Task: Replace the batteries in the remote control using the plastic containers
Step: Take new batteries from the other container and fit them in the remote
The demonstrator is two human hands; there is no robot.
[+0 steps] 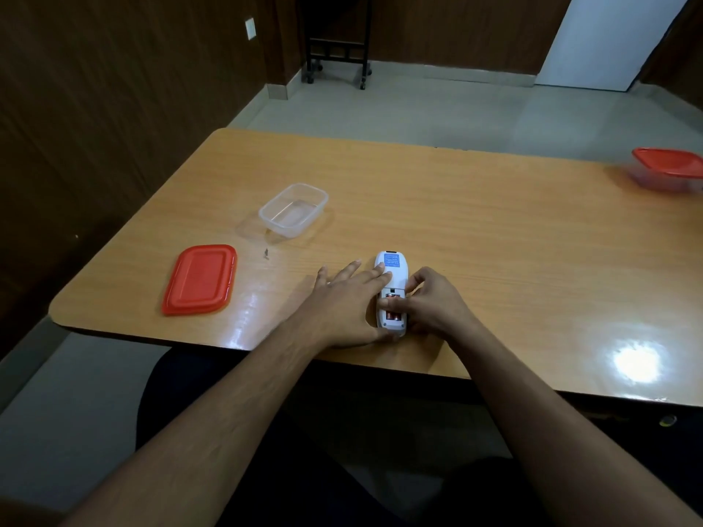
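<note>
With the remote (392, 287) face-down near the table (494, 222) edge, the flat left hand (342, 306) pins it while the right hand (430, 302) pinches a battery (393, 316) in the open bay, likely needing a lift toward the open tub (293, 210).

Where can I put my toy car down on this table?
Bare table lies between the remote and the far closed container. It is crowded on the left by the red lid, the open container and both hands.
</note>
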